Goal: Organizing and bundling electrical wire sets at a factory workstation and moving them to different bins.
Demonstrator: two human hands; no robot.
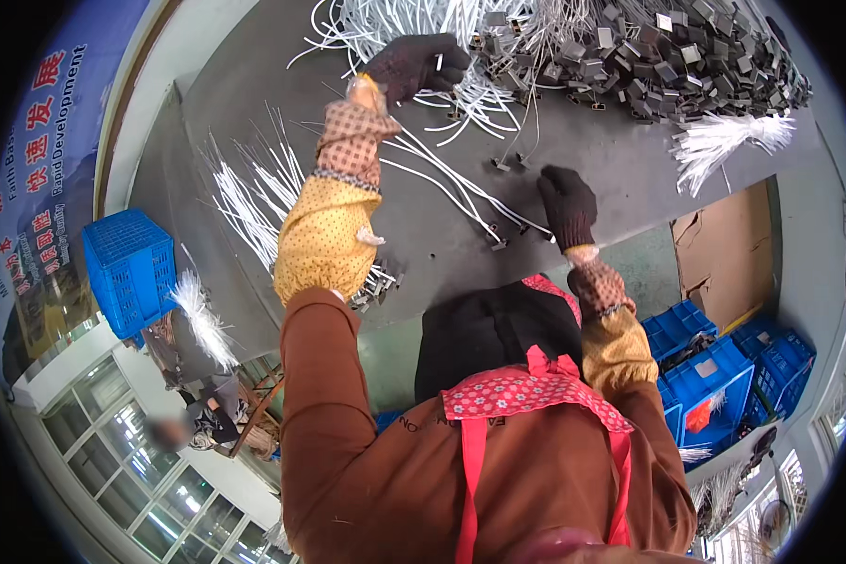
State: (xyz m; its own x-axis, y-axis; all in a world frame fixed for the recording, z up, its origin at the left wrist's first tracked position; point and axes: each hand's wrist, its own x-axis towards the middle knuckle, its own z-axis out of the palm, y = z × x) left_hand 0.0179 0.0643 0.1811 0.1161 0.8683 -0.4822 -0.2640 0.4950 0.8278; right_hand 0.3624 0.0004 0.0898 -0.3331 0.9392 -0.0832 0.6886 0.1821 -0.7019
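My left hand [418, 68], in a dark knit glove, reaches to the far side of the grey table beside a pile of white cables [352, 26]. Its fingers are closed, and a short white cable end [439, 62] shows between them. My right hand [569, 202], gloved alike, is closed above the table's near edge; anything inside it is hidden. Just left of it lie several white cables [451, 183] with small dark blocks [498, 242] at their near ends. Two loose blocks on thin wires [512, 163] rest between my hands.
A heap of dark metal blocks [649, 61] covers the far right of the table [282, 56]. A white bundle [733, 146] lies in front of it. More cables [249, 202] lie by my left sleeve. Blue crates [127, 273] [710, 376] stand on both sides; cardboard [724, 249] leans at right.
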